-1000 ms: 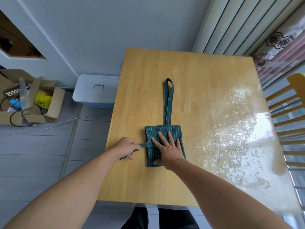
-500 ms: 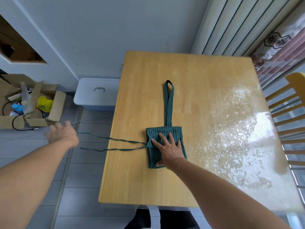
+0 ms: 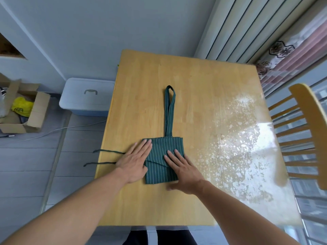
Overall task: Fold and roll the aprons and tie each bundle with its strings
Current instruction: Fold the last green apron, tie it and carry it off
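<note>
Both hands, left [image 3: 134, 160] and right [image 3: 184, 171], press flat-fingered on the folded apron [image 3: 163, 156] at frame centre; rolling likely comes next.

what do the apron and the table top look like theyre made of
Apron: thin woven cloth, probably cotton, matte dark green with pale pinstripes; it folds flat with crisp edges.
Table top: looks like light wood, with visible grain and joined strips; a glossy finish or clear cover reflects window light on its right side.

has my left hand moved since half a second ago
Yes. The left hand has come back from beyond the table's left edge and now presses flat on the folded apron's left side.
</note>
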{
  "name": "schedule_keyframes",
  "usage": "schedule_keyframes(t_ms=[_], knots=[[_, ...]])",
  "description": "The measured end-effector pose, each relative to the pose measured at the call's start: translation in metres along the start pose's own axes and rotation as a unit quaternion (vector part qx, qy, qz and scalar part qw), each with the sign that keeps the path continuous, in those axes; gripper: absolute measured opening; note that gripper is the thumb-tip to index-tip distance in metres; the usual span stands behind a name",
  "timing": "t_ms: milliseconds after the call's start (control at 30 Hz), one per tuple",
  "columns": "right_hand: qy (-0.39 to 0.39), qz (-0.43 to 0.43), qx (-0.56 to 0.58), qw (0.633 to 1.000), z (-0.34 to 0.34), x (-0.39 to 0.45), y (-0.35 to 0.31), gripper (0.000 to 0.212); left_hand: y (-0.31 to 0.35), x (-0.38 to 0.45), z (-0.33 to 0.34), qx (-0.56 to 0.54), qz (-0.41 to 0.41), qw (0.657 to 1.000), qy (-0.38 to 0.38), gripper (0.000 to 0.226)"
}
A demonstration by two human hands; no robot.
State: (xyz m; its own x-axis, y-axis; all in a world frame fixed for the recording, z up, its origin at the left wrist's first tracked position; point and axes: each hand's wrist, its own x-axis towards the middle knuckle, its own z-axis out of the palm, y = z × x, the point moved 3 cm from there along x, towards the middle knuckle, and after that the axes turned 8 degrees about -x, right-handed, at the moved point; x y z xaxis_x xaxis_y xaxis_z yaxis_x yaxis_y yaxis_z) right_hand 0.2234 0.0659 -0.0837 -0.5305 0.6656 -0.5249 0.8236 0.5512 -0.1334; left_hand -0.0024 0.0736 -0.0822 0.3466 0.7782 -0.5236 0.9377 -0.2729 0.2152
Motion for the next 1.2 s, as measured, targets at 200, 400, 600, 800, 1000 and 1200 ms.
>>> schedule_keyframes(t_ms=[200,400,600,800,1000,1200], knots=[[0.086,0.09,0.209,0.97,-0.018,-0.011,0.003,0.067,0.005,0.002,-0.015,-0.103,0.009,0.991,0.082,0.071],[0.121,0.341,0.346,0.866,-0.019,-0.006,0.002,0.079,0.042,0.008,-0.002,-0.045,0.021,0.997,0.063,0.095],[0.044,0.383,0.478,0.789,-0.023,0.008,0.01,0.074,0.042,0.019,0.01,-0.098,-0.018,0.995,0.001,0.116],[-0.012,0.325,0.556,0.765,-0.032,0.015,0.0,0.038,0.039,0.017,0.009,-0.129,-0.005,0.992,-0.005,0.119],[0.099,0.262,0.433,0.856,-0.049,0.01,-0.009,0.042,0.061,0.031,0.008,-0.167,-0.008,0.986,0.006,0.138],[0.103,0.278,0.411,0.862,-0.053,0.019,-0.016,0.047,0.05,0.03,0.004,-0.137,0.026,0.99,0.024,0.137]])
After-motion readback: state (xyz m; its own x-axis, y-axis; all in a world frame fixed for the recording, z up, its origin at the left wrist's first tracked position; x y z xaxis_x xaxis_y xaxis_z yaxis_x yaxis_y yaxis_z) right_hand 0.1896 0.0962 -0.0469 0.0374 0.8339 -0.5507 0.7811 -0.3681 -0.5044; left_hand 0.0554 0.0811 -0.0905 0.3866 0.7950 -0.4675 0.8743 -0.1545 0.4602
